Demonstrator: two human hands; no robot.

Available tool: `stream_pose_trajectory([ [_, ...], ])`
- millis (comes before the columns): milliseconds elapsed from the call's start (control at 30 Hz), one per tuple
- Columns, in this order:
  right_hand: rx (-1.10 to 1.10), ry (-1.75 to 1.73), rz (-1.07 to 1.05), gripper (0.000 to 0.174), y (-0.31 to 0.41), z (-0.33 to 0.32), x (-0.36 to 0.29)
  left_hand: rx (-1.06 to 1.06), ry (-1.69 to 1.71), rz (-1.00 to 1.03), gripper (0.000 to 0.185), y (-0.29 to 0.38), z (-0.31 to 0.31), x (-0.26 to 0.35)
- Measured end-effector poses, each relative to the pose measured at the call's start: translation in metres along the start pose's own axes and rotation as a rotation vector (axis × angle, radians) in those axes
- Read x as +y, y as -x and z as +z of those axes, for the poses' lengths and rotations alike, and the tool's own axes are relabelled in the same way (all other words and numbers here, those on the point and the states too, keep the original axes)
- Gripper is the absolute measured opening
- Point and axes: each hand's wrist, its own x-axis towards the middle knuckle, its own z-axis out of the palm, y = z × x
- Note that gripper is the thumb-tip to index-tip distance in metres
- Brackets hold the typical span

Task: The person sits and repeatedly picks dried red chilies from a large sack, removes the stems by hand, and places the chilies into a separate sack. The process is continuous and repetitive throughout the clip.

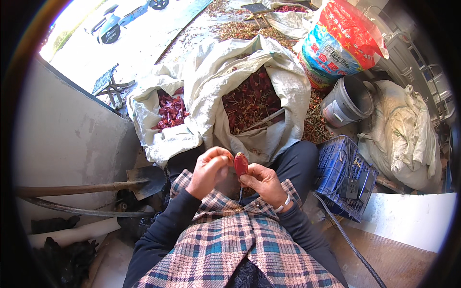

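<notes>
My right hand (264, 183) pinches a dried red chili pepper (241, 165) by its lower end, thumb and fingers closed on it. The pepper stands roughly upright, its paler top end uppermost. Just left of it, my left hand (211, 173) has its thumb and forefinger drawn together. An orange patch shows at those fingertips; whether it is a held scrap is unclear. Beyond my hands, a large white woven sack (299, 97) gapes around dark red peppers and stems (252, 100). A smaller white woven sack (144, 118) at its left holds glossy red peppers (171, 109).
At right are a blue plastic crate (333, 158), a grey bucket (336, 104), a bundled white sack (399, 133) and a printed fertilizer bag (335, 43). A shovel (147, 181) lies at left. A folding stool (110, 86) and a parked scooter (110, 28) are farther off.
</notes>
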Motion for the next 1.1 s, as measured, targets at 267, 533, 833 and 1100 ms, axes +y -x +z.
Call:
stream_pose_trajectory([
  [267, 0.005, -0.005, -0.004, 0.021, -0.006, 0.003, 0.009, -0.088, -0.032, 0.04, 0.023, 0.008, 0.014, -0.004],
  [533, -0.047, 0.053, 0.007, 0.023, -0.002, 0.007, 0.004, -0.141, -0.372, 0.254, 0.018, 0.003, 0.011, -0.011],
  [833, 0.123, 0.172, -0.038, 0.018, -0.003, -0.002, -0.035, -0.139, -1.103, 0.72, 0.017, 0.002, 0.011, -0.003],
  [1100, 0.017, 0.028, 0.244, 0.015, -0.009, -0.017, -0.033, -0.219, -1.471, 0.813, 0.021, 0.01, 0.014, 0.0],
])
